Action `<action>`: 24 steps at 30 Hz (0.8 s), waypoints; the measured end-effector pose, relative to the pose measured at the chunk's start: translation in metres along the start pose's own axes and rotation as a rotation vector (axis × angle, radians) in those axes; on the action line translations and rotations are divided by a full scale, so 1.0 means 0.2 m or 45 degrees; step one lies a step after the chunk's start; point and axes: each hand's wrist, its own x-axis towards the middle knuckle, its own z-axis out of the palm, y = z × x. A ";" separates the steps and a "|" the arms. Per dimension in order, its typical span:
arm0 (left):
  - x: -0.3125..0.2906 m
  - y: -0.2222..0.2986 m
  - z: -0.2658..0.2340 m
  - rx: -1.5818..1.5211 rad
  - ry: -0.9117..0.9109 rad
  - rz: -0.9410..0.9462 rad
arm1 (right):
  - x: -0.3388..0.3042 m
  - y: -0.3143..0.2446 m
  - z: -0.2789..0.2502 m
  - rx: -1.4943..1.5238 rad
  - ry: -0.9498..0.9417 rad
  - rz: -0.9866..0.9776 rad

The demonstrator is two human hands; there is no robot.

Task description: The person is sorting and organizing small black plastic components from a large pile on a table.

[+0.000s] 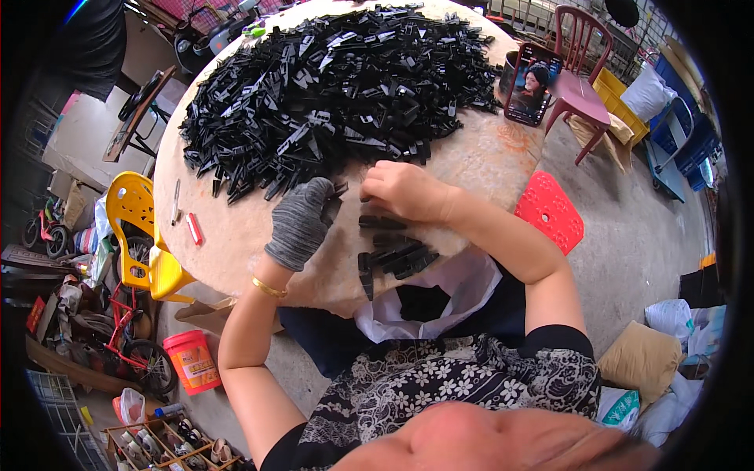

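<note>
A large heap of small black plastic clip-like pieces (pixel 338 86) covers the far part of the round, pale-topped table (pixel 491 177). At the heap's near edge, my left hand (pixel 298 224), in a grey knit glove, is closed around one black plastic piece (pixel 333 207). My bare right hand (pixel 408 191) is just to its right, fingers curled and pinched; what they hold is hidden. Below that hand, several black pieces (pixel 400 257) lie in a small group by the near edge. An open white plastic bag (pixel 475 284) hangs below them at my lap.
A phone (pixel 532 86) stands upright at the table's right edge. A pen (pixel 175 202) and a small red-and-white item (pixel 195 229) lie at the left. Around the table are a yellow chair (pixel 129 228), a red stool (pixel 552 212), a maroon chair (pixel 583 98) and a red bucket (pixel 192 363).
</note>
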 end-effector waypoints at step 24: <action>-0.01 0.09 -0.01 -0.147 -0.175 -0.061 | 0.00 0.00 0.00 0.237 -0.020 0.125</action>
